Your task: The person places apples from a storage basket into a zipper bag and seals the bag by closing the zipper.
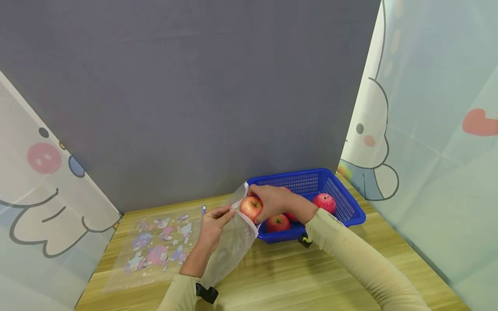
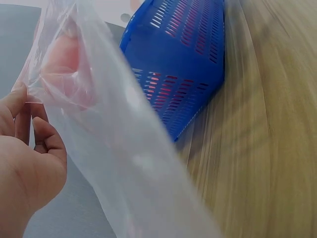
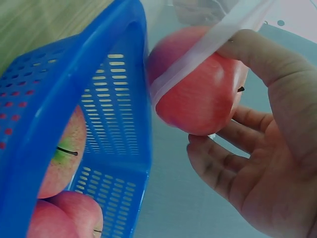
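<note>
My right hand [image 1: 270, 200] grips a red apple [image 1: 250, 207] at the mouth of a clear plastic bag [image 1: 233, 242]. In the right wrist view the bag's whitish edge [image 3: 210, 47] runs across the apple [image 3: 198, 94], so part of it sits inside. Thumb and fingers curl round the apple's outer side. My left hand [image 1: 214, 222] pinches the bag's rim between thumb and fingertips, and the bag hangs down below it. Through the film in the left wrist view the apple [image 2: 64, 59] shows pinkish. Beside the bag stands a blue basket [image 1: 350, 211] with several apples, including one [image 1: 324, 203] at its right.
A flat transparent bag printed with cartoon figures [image 1: 159, 246] lies at the left of the wooden table [image 1: 272, 280]. A grey panel [image 1: 186, 108] rises behind the table, and printed curtains [image 1: 439, 172] hang at both sides.
</note>
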The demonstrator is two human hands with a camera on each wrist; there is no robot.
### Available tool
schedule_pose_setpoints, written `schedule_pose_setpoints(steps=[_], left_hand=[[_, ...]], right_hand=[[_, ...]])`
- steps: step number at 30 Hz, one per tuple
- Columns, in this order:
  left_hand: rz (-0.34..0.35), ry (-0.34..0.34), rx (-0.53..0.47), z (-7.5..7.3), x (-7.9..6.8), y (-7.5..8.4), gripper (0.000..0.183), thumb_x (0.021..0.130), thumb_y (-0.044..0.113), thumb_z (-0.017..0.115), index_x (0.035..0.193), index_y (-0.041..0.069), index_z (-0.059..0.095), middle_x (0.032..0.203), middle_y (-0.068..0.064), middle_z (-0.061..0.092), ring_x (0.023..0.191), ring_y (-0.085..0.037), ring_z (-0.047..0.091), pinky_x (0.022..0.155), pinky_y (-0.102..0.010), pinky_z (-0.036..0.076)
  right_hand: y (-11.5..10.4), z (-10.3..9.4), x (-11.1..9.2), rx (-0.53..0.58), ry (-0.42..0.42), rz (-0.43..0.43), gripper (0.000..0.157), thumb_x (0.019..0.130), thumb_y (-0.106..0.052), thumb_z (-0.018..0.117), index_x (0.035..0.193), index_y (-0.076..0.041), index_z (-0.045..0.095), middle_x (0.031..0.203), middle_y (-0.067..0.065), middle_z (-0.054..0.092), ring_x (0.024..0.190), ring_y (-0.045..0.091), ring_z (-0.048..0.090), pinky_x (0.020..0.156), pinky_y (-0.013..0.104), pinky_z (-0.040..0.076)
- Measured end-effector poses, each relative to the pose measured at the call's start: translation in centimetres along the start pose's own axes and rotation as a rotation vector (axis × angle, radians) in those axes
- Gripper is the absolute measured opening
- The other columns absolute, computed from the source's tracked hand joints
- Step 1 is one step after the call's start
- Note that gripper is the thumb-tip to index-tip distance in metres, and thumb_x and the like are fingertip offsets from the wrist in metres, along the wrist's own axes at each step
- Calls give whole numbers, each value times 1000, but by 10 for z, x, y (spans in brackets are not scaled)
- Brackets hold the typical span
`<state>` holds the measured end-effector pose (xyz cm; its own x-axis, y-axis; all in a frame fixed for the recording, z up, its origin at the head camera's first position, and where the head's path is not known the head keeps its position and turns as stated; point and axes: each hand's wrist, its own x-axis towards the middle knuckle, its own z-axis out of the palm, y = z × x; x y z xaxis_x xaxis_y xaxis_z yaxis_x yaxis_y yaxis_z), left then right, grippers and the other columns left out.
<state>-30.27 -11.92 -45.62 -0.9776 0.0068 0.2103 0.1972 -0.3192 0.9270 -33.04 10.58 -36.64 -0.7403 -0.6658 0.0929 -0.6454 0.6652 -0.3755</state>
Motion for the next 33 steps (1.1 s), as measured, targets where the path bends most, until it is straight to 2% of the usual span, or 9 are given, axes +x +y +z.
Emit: schedule_pose_setpoints(steps=[4,10,16,22,29,33], left_hand=[[13,1,5,0,0,-4,17,81,-8,74,98,-6,74,83,0,72,78,-10,65,70,-22,53],[6,14,-10,0,0,-7,19,82,-8,73,92,7,78,84,0,73,78,-10,65,70,-22,53],[25,-1,-3,-1,3,-5,17,82,-6,74,97,3,77,85,-1,73,81,-12,66,74,-24,54],[44,-5,20,-2,3,-1,18,83,-5,73,100,-4,74,84,-1,73,78,-11,66,70,-24,55],[27,36,23,-7,4,2,15,84,-7,71,93,3,77,82,1,72,72,-8,65,66,-21,54],[51,39,41,-12,6,10,14,85,-6,70,92,3,77,80,2,71,73,-8,65,67,-19,53]], right_hand=[[1,4,2,24,5,-20,63,65,-31,88,113,-17,50,96,-8,57,84,9,56,73,26,49],[1,8,4,27,0,-17,62,70,-41,85,117,-18,51,101,-8,57,89,8,55,76,25,48],[2,9,4,43,13,-1,61,74,-43,83,119,-17,52,104,-7,58,90,10,56,77,26,49],[5,10,3,50,0,-5,60,76,-39,82,122,-11,55,116,4,61,104,22,58,88,36,48],[10,9,-2,103,-2,0,50,80,-32,81,118,-5,62,114,8,62,105,30,58,88,40,49],[16,2,-7,83,34,-3,40,81,-33,80,109,-9,65,106,2,64,100,23,59,87,38,49]])
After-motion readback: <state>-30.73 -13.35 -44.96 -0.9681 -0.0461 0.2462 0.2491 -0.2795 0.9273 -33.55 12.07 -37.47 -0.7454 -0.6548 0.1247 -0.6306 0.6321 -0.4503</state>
